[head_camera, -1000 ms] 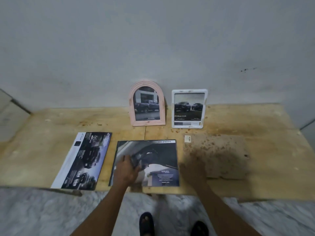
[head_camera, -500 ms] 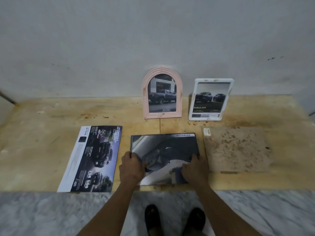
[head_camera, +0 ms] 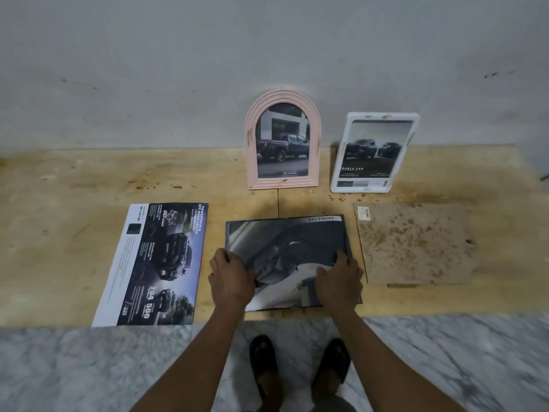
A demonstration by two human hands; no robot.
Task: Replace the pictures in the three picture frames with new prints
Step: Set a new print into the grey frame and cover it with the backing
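Observation:
A dark car print (head_camera: 297, 242) lies flat in a thin black frame (head_camera: 347, 233) near the table's front edge. My left hand (head_camera: 230, 278) grips the print's left edge, thumb on top. At the right edge, my right hand (head_camera: 338, 281) holds it with curled fingers. A pink arched frame (head_camera: 251, 144) with a truck picture stands against the wall. Beside it leans a white rectangular frame (head_camera: 340, 162) showing two trucks. A brochure print (head_camera: 154, 263) lies flat to the left.
A stained brown backing board (head_camera: 416, 245) lies right of the black frame. The wooden table (head_camera: 59, 218) ends at a front edge just below my hands. My sandalled feet (head_camera: 264, 361) stand on a marble floor (head_camera: 89, 367) below.
My right hand came from the backing board onto the print's right edge. My left hand shifted to the left edge. The camera view moved left.

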